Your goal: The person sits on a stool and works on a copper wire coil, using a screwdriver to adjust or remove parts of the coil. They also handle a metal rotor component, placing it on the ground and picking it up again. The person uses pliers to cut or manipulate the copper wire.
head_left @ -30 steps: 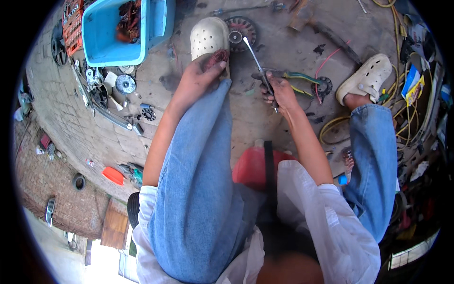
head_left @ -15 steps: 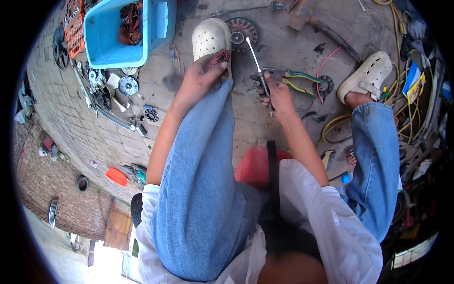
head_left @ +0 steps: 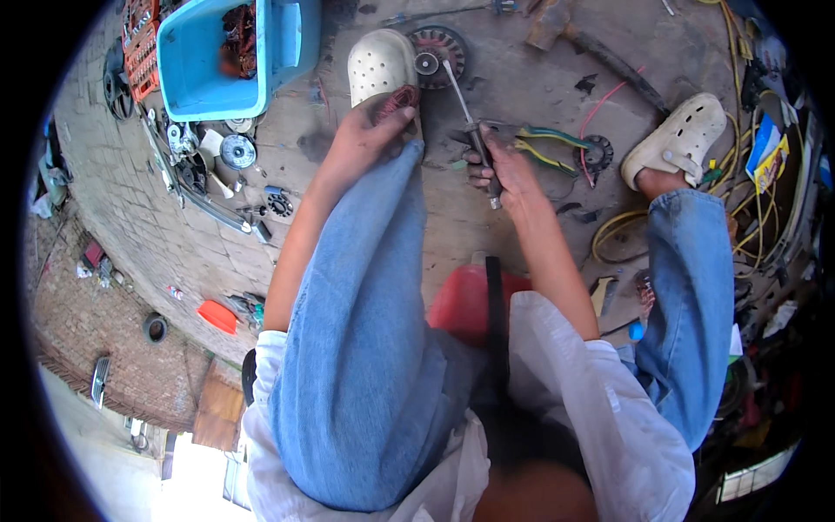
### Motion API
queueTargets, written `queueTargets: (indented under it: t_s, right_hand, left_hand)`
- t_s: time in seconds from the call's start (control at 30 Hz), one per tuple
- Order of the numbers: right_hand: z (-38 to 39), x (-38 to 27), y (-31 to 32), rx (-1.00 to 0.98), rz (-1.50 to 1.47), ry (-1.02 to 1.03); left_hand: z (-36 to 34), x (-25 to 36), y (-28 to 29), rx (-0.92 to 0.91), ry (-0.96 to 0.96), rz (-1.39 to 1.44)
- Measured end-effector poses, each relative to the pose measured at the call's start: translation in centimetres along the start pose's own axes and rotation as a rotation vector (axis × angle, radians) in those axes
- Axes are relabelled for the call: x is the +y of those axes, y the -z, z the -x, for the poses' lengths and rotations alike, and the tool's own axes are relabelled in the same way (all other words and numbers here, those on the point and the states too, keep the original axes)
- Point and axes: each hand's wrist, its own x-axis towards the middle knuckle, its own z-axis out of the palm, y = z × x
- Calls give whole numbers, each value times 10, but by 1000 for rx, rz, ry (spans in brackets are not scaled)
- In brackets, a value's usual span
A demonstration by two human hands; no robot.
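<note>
My left hand [head_left: 367,143] is closed around a bundle of reddish copper wire [head_left: 397,103], just behind the toe of my left clog [head_left: 383,65]. A long screwdriver [head_left: 459,96] with a dark handle is gripped in my right hand [head_left: 504,165], its shaft pointing away from me. The screwdriver's tip is over or beside the slotted round motor core [head_left: 450,56] lying against the clog; I cannot tell if they touch. Pliers with green and yellow handles [head_left: 548,139] lie beyond my right hand, partly hidden by it.
A blue tub [head_left: 215,111] with reddish wire scraps stands at far left, near an orange socket set [head_left: 142,52]. Metal parts [head_left: 237,152] lie below it. A hammer [head_left: 609,61], a small slotted disc [head_left: 597,155] and yellow cable [head_left: 613,230] lie right.
The screwdriver has tilted slightly, and its tip has shifted a little left. My left hand still holds the wire. The whole view has shifted slightly.
</note>
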Motion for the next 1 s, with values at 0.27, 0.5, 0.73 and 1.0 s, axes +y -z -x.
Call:
queueTargets:
  t_s: [0.27,0.5,0.73,1.0]
  right_hand:
    - [1,-18,1,463,1264,756]
    - [-1,-35,-3,384,1480,897]
    - [16,-37,-39,480,1652,861]
    - [36,-12,-37,674,1618,783]
  left_hand:
    - [0,4,2,-33,20,-46]
    - [0,-1,2,13,-36,-31]
    - [-1,-10,9,-28,-18,17]
    - [0,-9,9,-18,-47,37]
